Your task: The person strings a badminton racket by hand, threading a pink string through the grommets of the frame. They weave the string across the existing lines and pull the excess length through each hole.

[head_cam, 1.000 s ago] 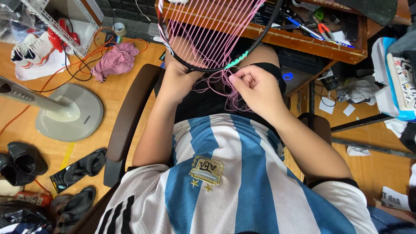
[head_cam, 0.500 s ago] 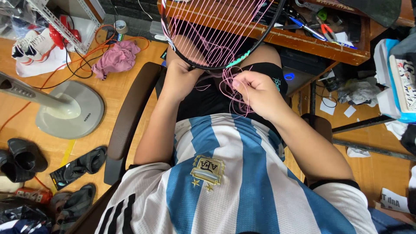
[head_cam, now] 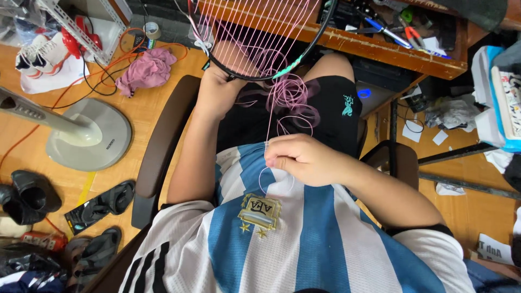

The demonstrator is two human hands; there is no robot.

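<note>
While the left hand [head_cam: 217,95] clamps the lower rim of a black racket frame [head_cam: 271,73], the right hand [head_cam: 301,157] pinches a pink string [head_cam: 269,122] taut above the lap.

Both grips are closed: left fingers wrapped on the frame's edge, right fingertips pressed together on the strand, which runs up from them to a loose pink tangle [head_cam: 290,97] just under the frame. Right of the right hand, well apart, white paper scraps [head_cam: 415,130] lie on the floor, and a blue-and-white box [head_cam: 502,108] sits at the far edge. Beyond the frame runs the wooden surface [head_cam: 396,51] edge. Left of the left hand, the chair armrest [head_cam: 163,146] borders open floor up to a fan base [head_cam: 89,135].
</note>
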